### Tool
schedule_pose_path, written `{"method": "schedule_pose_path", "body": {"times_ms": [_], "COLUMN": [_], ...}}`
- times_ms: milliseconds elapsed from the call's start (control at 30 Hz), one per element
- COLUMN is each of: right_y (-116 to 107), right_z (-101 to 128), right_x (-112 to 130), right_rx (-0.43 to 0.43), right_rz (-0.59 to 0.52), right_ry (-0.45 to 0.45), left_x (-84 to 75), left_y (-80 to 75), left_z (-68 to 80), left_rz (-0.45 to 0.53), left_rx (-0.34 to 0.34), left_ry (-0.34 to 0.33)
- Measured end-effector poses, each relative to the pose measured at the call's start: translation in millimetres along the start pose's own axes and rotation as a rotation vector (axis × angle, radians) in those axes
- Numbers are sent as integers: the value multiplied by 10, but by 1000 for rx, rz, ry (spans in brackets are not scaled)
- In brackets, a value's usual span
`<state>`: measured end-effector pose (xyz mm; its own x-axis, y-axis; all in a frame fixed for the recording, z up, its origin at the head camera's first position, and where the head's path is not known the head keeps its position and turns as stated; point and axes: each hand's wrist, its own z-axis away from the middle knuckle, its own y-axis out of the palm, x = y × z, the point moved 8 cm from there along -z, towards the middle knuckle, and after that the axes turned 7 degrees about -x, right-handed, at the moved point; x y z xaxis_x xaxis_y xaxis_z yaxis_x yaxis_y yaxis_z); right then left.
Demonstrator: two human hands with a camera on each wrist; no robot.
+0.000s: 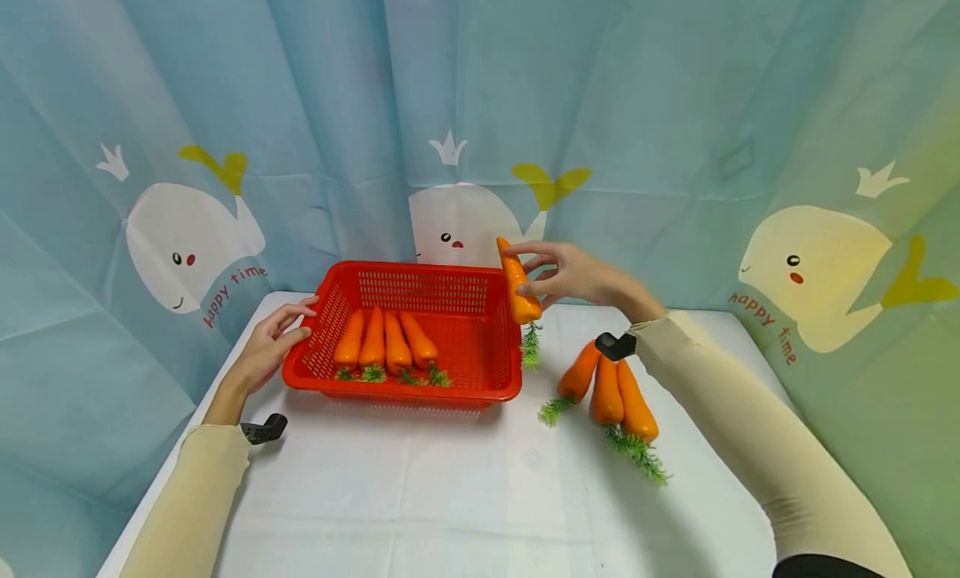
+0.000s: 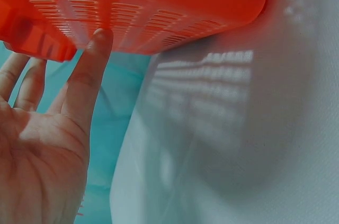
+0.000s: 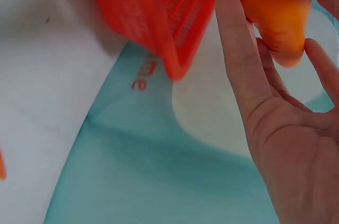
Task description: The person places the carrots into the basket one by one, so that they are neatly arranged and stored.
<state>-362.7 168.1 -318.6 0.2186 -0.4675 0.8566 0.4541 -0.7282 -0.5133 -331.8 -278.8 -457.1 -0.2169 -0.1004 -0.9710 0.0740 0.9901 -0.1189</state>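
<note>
My left hand (image 1: 268, 345) holds the left side of a red plastic basket (image 1: 420, 395); in the left wrist view the thumb (image 2: 87, 78) lies against its slotted outer wall and the other fingertips are hidden behind the rim. Several orange carrots (image 1: 396, 345) with green tops lie side by side in the basket's left half. My right hand (image 1: 573, 274) pinches another carrot (image 1: 517, 282) above the basket's right rim, tip up, its green top hanging down. Three more carrots (image 1: 606, 395) lie on the table, right of the basket.
A white cloth covers the table (image 1: 420, 495). Behind it and at both sides hangs a blue-green curtain (image 1: 645, 128) printed with white whales. The basket's right half shows bare red floor.
</note>
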Motion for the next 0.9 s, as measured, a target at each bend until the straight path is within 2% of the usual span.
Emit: {"method": "schedule_pose_path", "body": {"times_ms": [200, 533, 667, 900], "right_y": [287, 692, 864, 1111], "right_z": [-270, -649, -776, -948], "right_x": [2, -97, -151, -243], "right_rx": [68, 134, 180, 241], "right_rz": [-6, 14, -14, 12], "right_ry": [18, 39, 51, 106], "left_x": [-11, 12, 9, 15], "left_y": [-5, -15, -24, -19], "left_z": [-9, -14, -16, -18], "left_rz": [5, -22, -25, -20], "left_rx": [1, -12, -13, -10], "left_ry": [-2, -8, -5, -2]}}
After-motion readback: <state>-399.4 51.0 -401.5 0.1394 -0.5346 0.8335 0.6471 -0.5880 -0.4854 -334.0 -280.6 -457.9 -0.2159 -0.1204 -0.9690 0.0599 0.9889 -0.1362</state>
